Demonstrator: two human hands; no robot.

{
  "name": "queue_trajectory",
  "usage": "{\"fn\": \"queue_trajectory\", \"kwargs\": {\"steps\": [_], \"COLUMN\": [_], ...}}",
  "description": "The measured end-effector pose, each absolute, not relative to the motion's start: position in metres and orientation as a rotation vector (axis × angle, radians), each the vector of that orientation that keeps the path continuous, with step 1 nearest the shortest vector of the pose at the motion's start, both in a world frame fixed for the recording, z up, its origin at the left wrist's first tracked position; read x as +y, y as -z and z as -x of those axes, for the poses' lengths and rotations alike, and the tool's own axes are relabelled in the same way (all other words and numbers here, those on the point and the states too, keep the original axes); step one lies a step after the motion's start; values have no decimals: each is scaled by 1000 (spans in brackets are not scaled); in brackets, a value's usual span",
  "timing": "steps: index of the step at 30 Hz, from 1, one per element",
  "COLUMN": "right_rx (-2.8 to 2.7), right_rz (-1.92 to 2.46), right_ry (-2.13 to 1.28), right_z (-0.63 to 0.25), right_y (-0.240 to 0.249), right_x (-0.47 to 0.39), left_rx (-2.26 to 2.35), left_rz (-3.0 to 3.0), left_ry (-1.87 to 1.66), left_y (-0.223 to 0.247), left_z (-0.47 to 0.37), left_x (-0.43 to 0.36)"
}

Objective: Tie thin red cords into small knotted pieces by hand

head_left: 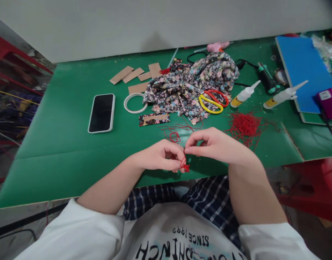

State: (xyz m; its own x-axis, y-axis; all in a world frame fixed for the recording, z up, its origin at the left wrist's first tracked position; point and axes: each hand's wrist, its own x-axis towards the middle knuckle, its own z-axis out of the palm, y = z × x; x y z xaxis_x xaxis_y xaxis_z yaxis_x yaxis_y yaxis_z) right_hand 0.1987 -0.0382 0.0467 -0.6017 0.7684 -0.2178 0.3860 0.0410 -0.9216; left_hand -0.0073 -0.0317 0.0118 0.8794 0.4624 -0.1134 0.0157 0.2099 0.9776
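Near the table's front edge, my left hand [166, 155] pinches a small bundle of red thread [185, 167] between thumb and fingers. Just to its right, my right hand [206, 142] is closed in a pinch on a strand of the same red thread, which runs down to the bundle. Loose loops of red thread [174, 136] lie on the table just beyond my hands. A tangled heap of red thread [246, 126] sits to the right. Behind my hands is a cardboard strip partly covered in floral fabric [154, 119].
Crumpled floral fabric [179, 90] bears red-and-yellow scissors [212, 102]. A tape roll [125, 104], a phone [101, 113] and cardboard pieces [122, 74] lie left. Glue bottles [242, 96], a green-handled tool [266, 77] and a blue board [304, 72] are right. A pink glue gun [217, 47] lies behind.
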Motion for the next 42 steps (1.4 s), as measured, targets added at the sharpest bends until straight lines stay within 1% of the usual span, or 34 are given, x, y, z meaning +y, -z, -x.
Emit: {"fn": "queue_trajectory", "kwargs": {"steps": [5,11,16,20,34,42], "right_rx": [-2129,-2249,-2192,-2163,-2080,-2007], "right_rz": [1133,985,834,805,648,577], "right_ry": [-1593,-1637,-1709,-1685,-1670,-1683], "right_z": [-199,-200,-201,-201,-195,-193], "right_y": [-49,-46,-42,-42,-51,-53], "right_x": [-38,-36,-36,-37,-45,-49], "left_rx": [413,368,270,214,224,214], "left_rz": [-1523,-1643,-1757,-1835,-2220,-2267], "left_ry": [-276,-226,-321,-392,-675,-639], "left_y": [-13,-14,-15,-21,-30,-40], "left_z": [6,5,6,6,8,9], "left_x": [-31,-33,-35,-36,-55,-57]}}
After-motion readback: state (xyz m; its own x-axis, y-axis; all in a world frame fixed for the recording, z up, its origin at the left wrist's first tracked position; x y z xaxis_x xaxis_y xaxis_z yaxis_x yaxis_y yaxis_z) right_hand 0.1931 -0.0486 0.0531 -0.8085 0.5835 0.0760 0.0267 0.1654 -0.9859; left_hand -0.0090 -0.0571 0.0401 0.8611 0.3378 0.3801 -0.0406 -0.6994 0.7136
